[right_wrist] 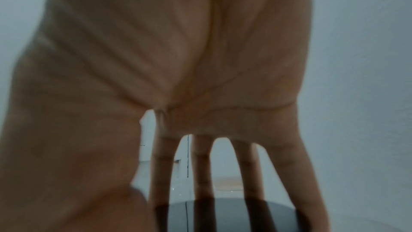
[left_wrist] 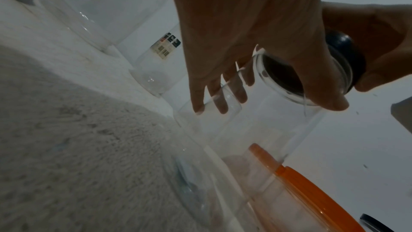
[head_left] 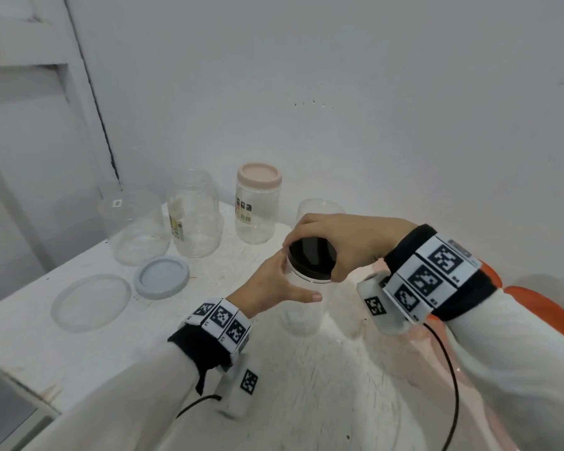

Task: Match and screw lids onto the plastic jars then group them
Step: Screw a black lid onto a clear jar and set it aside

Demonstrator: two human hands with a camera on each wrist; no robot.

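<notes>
The right hand (head_left: 339, 236) is set over the black lid (head_left: 312, 258), its fingers and thumb curled round the lid's edge, and the lid sits on the mouth of a clear jar (head_left: 302, 307) standing upright on the white table (head_left: 306, 385), near the middle of the tabletop. The left hand (head_left: 274, 281) grasps this jar just below the lid, thumb across the near side, fingers (left_wrist: 198, 100) wrapped round the far side. Whether the lid is fully threaded down is not resolvable, as the right wrist view is blurred and filled mostly by the palm. Behind the hands, a second open clear jar (head_left: 319, 206) stands partly hidden. Along the back of the table stand a pink-lidded jar (head_left: 256, 206) bearing a label, an open tall jar (head_left: 194, 213) and a wide open jar (head_left: 134, 227). In front of these lie a grey lid (head_left: 162, 277) and a clear lid (head_left: 91, 302), flat and just apart. An orange lid (left_wrist: 312, 191) shows at the right, beside the right forearm.
</notes>
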